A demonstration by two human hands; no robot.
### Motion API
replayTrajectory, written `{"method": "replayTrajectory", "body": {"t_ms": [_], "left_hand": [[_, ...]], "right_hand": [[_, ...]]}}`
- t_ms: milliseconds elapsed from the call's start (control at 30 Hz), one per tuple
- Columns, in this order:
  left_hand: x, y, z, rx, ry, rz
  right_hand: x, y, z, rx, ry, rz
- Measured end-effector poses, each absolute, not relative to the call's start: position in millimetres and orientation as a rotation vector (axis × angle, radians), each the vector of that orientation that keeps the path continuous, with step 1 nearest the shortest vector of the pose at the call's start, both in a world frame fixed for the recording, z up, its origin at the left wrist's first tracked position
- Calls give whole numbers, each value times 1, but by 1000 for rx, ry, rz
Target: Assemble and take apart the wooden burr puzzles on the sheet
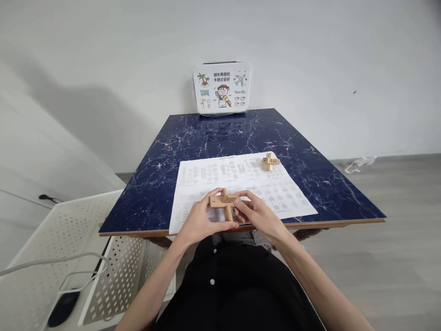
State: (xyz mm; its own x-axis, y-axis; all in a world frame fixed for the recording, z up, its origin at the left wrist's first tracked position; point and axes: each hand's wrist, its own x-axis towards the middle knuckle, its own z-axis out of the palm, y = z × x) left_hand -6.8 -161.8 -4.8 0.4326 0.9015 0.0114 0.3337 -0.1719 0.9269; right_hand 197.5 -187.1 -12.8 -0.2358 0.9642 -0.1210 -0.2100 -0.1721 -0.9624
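Note:
Between my two hands is a cross-shaped wooden block puzzle [223, 201], its pieces crossing one another, with a dark mark on the left arm. My left hand [203, 219] grips it from the left, thumb at the lower end and fingers at the upper left. From the right, my right hand [257, 212] pinches the puzzle's right end between thumb and fingers. Both hands are just above the near edge of a printed instruction sheet [193, 184]. A second wooden block puzzle [269, 162] of crossed pieces rests on the sheet's far right corner.
The sheet lies on a dark blue marbled table [144, 193]. A white printed case [222, 88] stands at the back against the wall. At left is a white perforated rack [79, 220] with a cable and a black computer mouse [64, 307]. Clear plastic [360, 163] lies on the floor at right.

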Motion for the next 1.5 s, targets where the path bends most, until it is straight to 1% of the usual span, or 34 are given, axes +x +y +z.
{"method": "replayTrajectory", "body": {"t_ms": [200,567,967,1067,1167,1300,1400,1500], "left_hand": [[-9,-160,-6,1745,1029,794],[-9,-165,-6,1780,983,901],[-15,-159,-8,1825,888,881],[-15,-156,-10,1823,868,886],[-12,-156,-9,1820,886,876],[-9,-158,-6,1831,945,879],[-9,-159,-4,1838,986,867],[-8,-159,-3,1842,1029,854]], "right_hand": [[196,-184,-16,-985,-1119,1666],[206,-191,-3,-979,-1176,1779],[204,-198,-1,-882,-1074,1726],[213,-194,2,-944,-996,1605],[235,-186,2,-1034,-963,1398],[272,-174,-4,-1235,-1029,989],[294,-165,-12,-1491,-1135,647],[305,-158,-18,-1651,-1183,433]]}}
